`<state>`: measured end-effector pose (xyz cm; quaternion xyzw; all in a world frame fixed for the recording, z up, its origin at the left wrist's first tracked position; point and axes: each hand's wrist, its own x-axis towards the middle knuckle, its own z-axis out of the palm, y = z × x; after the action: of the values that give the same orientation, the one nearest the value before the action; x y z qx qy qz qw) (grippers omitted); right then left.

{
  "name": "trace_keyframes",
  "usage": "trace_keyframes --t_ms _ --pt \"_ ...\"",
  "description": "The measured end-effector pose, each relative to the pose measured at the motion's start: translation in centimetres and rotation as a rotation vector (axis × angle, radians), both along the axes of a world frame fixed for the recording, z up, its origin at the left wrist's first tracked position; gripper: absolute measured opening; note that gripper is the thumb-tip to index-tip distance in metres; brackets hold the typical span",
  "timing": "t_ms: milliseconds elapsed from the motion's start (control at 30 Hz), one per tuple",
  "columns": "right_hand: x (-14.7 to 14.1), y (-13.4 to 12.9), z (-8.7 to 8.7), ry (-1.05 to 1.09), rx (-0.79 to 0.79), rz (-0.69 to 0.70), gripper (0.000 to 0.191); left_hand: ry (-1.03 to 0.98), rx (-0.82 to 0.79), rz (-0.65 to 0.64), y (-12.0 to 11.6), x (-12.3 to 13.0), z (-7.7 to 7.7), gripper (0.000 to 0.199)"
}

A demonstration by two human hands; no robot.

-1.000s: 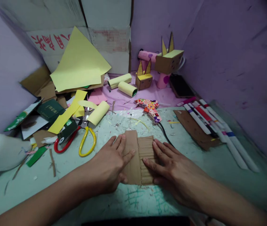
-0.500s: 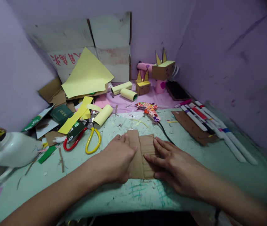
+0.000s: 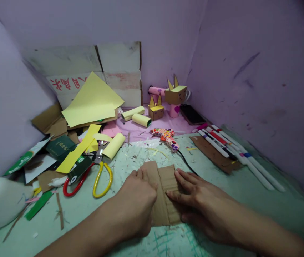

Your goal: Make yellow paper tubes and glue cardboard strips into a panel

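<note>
Left hand shift: Left hand (image 3: 139, 201) has folded up; its fingers lay spread on the cardboard a second ago and now curl in.
Cardboard: smooth strip (image 3: 159, 212) lies along the left side of the ribbed piece (image 3: 171, 178), both between the hands on the green table cover (image 3: 251, 194).
Far edge: littered cover runs on to the floral glue gun (image 3: 169, 138), well apart.
Right side: black cord (image 3: 186, 162) passes near the fingertips; markers (image 3: 217, 142) sit farther off.
Left side: scissors (image 3: 99, 159) lie beyond the forearm, with bare cover between.
Left grip: knuckles up at the strip; I can't tell whether it pinches or only presses.
Right hand (image 3: 198, 200): palm down, fingers spread, resting on the ribbed piece's right edge, clasping nothing.
</note>
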<state>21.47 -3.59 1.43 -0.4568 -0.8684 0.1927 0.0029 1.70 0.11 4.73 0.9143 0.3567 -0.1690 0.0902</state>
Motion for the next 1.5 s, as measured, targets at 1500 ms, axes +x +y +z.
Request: trace_keyframes --t_ms 1500 --pt "-0.3 1.2 0.0 -0.082 -0.051 -0.072 0.074 0.005 -0.044 0.006 0.2 0.2 -0.2 0.060"
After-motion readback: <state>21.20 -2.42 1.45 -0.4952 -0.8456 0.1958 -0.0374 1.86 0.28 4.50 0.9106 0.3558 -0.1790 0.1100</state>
